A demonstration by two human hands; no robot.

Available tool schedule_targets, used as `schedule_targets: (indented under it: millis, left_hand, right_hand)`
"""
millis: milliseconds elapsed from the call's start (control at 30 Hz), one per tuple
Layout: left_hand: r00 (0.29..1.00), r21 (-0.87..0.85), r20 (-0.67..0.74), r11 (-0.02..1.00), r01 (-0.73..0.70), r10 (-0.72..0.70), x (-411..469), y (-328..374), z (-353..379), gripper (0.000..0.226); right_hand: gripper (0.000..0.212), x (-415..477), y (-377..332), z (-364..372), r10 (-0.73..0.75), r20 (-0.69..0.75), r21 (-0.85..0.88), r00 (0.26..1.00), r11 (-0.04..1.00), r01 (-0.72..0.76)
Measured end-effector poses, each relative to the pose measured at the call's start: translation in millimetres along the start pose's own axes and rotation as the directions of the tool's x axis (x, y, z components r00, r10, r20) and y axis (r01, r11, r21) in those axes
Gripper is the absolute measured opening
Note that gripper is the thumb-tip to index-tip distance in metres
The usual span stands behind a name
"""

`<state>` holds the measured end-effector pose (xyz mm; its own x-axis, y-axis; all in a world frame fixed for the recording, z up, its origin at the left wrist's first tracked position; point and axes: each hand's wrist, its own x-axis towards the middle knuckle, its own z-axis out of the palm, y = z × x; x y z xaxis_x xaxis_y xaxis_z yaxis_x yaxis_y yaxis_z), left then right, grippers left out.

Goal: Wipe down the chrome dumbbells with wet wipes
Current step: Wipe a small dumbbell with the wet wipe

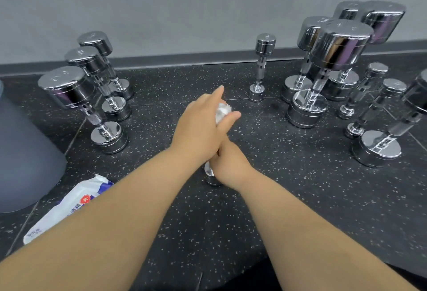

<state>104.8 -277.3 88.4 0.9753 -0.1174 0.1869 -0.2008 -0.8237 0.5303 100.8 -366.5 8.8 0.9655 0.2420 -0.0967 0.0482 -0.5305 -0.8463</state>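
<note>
Left hand grips wet wipe over top of small dumbbell, frame centre. Right hand grasps its shaft. Wipes pack at 7 o'clock.

Your view is bright, with soft shadows. The dumbbells shine with glare. The right edge looks bent and blurry.

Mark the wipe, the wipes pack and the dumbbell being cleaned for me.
wipe [223,111]: head view, on the crumpled white part that shows.
wipes pack [67,212]: head view, on its white front.
dumbbell [211,175]: head view, on its lower chrome head.
</note>
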Motion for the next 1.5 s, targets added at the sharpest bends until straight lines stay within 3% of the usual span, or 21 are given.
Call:
schedule_targets:
  millis: [67,133,200,300,367,400,533,667,867,967,1067,1133,1200,1300,1333,1400,1500]
  left_hand:
    - [0.995,-0.007,0.088,0.999,0.041,-0.041,7,-4,-9,0.033]
    - [0.975,-0.267,0.202,0.952,0.15,-0.097,11,-13,-18,0.029]
    - [0.95,-0.512,0.277,0.814,0.275,-0.147,9,-23,-24,0.027]
    - [0.949,-0.67,0.092,0.686,0.283,-0.301,-1,-26,-18,0.026]
    - [0.933,-0.692,-0.085,0.694,0.198,-0.351,-12,-18,-7,0.02]
    - [0.933,-0.704,-0.094,0.686,0.183,-0.346,-17,-14,-2,0.016]
    - [0.927,-0.723,0.051,0.626,0.291,-0.372,-22,-3,9,0.019]
    - [0.896,-0.606,-0.012,0.716,0.346,-0.443,-31,-2,12,0.046]
    - [0.951,-0.523,-0.037,0.817,0.243,-0.306,-58,-8,11,0.022]
    - [0.924,-0.658,0.017,0.692,0.298,-0.381,-57,-1,13,0.018]
    - [0.857,-0.862,0.179,0.344,0.373,-0.483,-50,11,7,0.016]
    - [0.835,-0.882,0.244,0.244,0.403,-0.494,-50,9,4,0.015]
    - [0.832,-0.871,0.291,0.23,0.435,-0.472,-54,3,1,0.015]
    - [0.8,-0.823,0.411,0.198,0.532,-0.437,-55,-2,-9,0.031]
    - [0.784,-0.816,0.439,0.171,0.552,-0.438,-53,-2,-13,0.037]
    - [0.763,-0.802,0.461,0.154,0.577,-0.453,-50,-2,-17,0.043]
    - [0.741,-0.737,0.455,0.258,0.625,-0.494,-50,-3,-21,0.047]
  right_hand:
    - [0.018,0,-3,-2,0.012,0.002,0.057,1.0,0.998,-0.012]
    - [0.027,1,-3,-1,0.021,0.004,0.079,1.0,0.997,-0.022]
    - [0.03,0,-4,2,0.02,0.014,0.069,1.0,0.997,-0.021]
    - [0.026,-2,-2,3,0.019,0.013,0.058,1.0,0.998,-0.019]
    - [0.029,-3,-1,3,0.011,0.002,0.051,1.0,0.999,-0.011]
    - [0.034,-4,-1,3,0.001,-0.001,0.047,1.0,0.999,-0.001]
    - [0.045,-7,2,1,-0.02,0.004,0.082,1.0,0.996,0.019]
    - [0.044,-9,3,0,-0.037,0.029,0.064,0.999,0.997,0.035]
    - [0.027,-5,-2,-2,0.093,0.007,0.028,0.996,0.995,-0.093]
    - [0.027,-12,-5,-6,0.083,-0.003,-0.074,0.997,0.994,-0.083]
    - [0.028,-21,-11,-14,0.101,-0.011,-0.075,0.995,0.992,-0.102]
    - [0.031,-29,-13,-20,0.136,0.019,0.033,0.99,0.99,-0.137]
    - [0.035,-38,-19,-30,0.202,0.038,0.294,0.979,0.934,-0.205]
    - [0.026,-45,-36,-51,0.313,0.061,0.687,0.948,0.676,-0.268]
    - [0.027,-45,-43,-56,0.322,0.057,0.717,0.945,0.645,-0.263]
    - [0.03,-41,-53,-57,0.329,0.032,0.667,0.944,0.696,-0.266]
    - [0.033,-33,-61,-45,0.34,0.04,0.563,0.939,0.769,-0.302]
